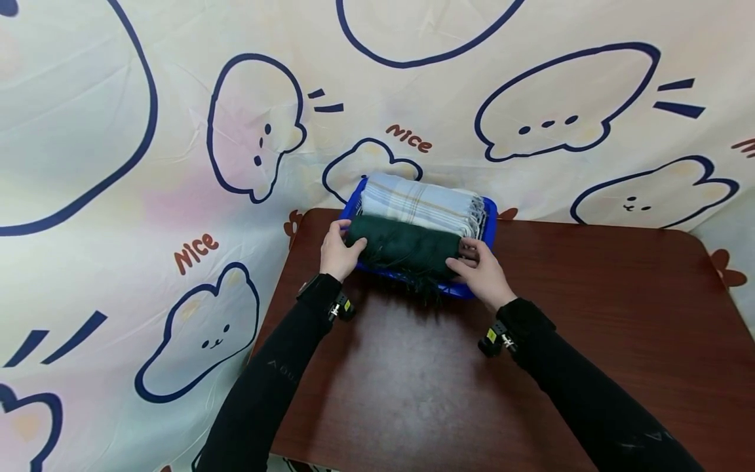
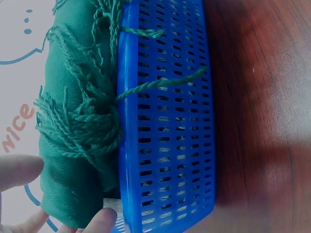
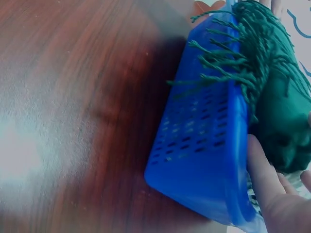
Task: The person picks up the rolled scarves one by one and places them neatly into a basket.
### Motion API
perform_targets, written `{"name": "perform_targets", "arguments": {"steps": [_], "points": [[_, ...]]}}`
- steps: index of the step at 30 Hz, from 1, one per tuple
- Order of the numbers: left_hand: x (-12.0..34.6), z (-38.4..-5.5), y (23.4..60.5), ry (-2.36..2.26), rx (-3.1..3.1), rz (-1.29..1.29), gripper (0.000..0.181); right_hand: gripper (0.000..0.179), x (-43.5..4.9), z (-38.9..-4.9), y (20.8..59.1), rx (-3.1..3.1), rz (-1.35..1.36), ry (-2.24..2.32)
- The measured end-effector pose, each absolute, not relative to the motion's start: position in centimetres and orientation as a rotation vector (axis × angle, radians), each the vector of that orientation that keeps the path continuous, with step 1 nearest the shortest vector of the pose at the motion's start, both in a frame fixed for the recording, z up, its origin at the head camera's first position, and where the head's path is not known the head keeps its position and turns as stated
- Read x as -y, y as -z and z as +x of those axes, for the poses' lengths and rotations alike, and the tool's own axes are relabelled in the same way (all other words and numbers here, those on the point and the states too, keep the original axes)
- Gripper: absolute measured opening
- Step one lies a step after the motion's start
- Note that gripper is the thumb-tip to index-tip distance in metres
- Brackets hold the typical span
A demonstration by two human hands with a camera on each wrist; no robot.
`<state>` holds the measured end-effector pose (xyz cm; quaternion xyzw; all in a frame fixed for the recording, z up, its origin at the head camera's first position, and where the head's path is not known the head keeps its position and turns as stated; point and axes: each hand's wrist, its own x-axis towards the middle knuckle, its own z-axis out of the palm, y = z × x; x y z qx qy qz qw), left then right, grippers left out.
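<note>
A rolled dark green scarf (image 1: 404, 244) with twisted fringe lies along the front of a blue plastic basket (image 1: 491, 223). My left hand (image 1: 339, 254) holds the roll's left end between thumb and fingers. At the opposite end my right hand (image 1: 485, 274) grips the roll, some fingers down inside the basket. Behind the green roll sits a folded light blue and white plaid cloth (image 1: 421, 198), fringed at its right. In the left wrist view, strands of green fringe (image 2: 80, 124) hang over the perforated basket wall (image 2: 170, 131). Fingertips inside the basket are partly hidden.
The basket stands at the back left of a dark brown wooden table (image 1: 566, 341). Right behind it hangs a pale cloth backdrop (image 1: 366, 78) with cartoon shapes, which also runs along the table's left side.
</note>
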<state>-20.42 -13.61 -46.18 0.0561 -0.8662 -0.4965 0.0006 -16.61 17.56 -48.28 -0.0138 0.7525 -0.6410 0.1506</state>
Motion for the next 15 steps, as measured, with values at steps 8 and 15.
{"name": "perform_targets", "arguments": {"steps": [8,15], "points": [[12.9,-19.5,45.8,1.460,2.701,0.072,0.057,0.076,-19.0,-16.3,47.1,-2.133,-0.048,1.899],[12.5,-18.5,45.1,1.398,2.695,-0.008,0.060,0.078,-20.0,-15.8,46.2,-2.216,-0.046,1.883]]}}
